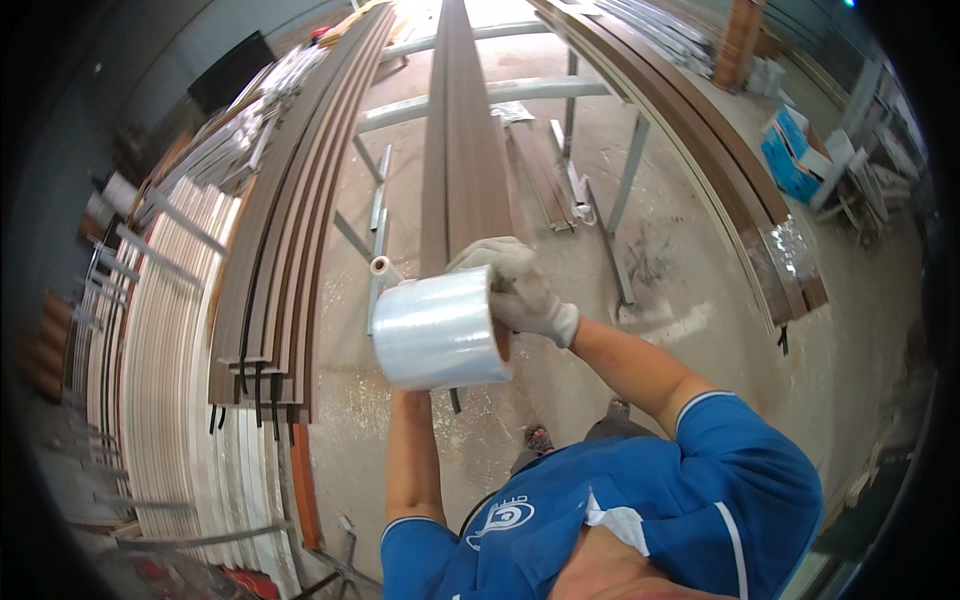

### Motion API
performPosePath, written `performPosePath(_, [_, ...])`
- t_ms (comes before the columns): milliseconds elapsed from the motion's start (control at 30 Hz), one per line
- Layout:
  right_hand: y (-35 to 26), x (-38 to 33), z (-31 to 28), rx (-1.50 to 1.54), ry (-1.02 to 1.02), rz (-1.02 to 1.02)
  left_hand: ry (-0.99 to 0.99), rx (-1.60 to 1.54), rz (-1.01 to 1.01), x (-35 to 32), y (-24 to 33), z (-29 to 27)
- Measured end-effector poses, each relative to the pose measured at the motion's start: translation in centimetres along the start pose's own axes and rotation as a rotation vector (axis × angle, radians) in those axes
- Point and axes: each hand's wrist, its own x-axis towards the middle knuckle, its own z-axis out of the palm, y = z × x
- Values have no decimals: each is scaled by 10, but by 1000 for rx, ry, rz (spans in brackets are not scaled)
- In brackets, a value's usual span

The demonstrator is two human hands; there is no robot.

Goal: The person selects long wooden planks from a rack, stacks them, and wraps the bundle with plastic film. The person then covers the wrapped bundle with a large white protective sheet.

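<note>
A large roll of clear stretch film (435, 330) with a brown core is in front of me, over the near end of the brown planks (465, 170). My right hand (525, 290), in a pale work glove, is at the roll's right end with its fingers curled, closed on the roll beside the core. Part of those fingers is hidden by the roll, at the planks' near end. My left hand is behind the roll; only the left forearm (412, 450) shows below it, so its fingers cannot be seen.
Stacked brown planks (290, 230) lie at left, beside pale strips (170, 350). More long planks (700, 150) rest at right, with film round their near end (790, 250). Metal rack bars (540, 90) cross ahead. A blue carton (795, 155) stands far right. A narrow roll (380, 267) is below.
</note>
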Motion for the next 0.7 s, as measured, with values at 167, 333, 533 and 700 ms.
performPosePath(167, [-2, -7, -10, 213, -24, 161, 91, -177, -266, 10, -13, -21])
performPosePath(333, [-33, -56, -47, 183, -9, 204, 279, -295, -498, -31, -67, -70])
performPosePath(533, [-45, -191, -95, 242, -43, 876, 349, -58, -1143, -148, -154, -71])
performPosePath(700, [-30, -308, -119, 217, 112, 1353, 230, 69, -1227, -171, -171, -17])
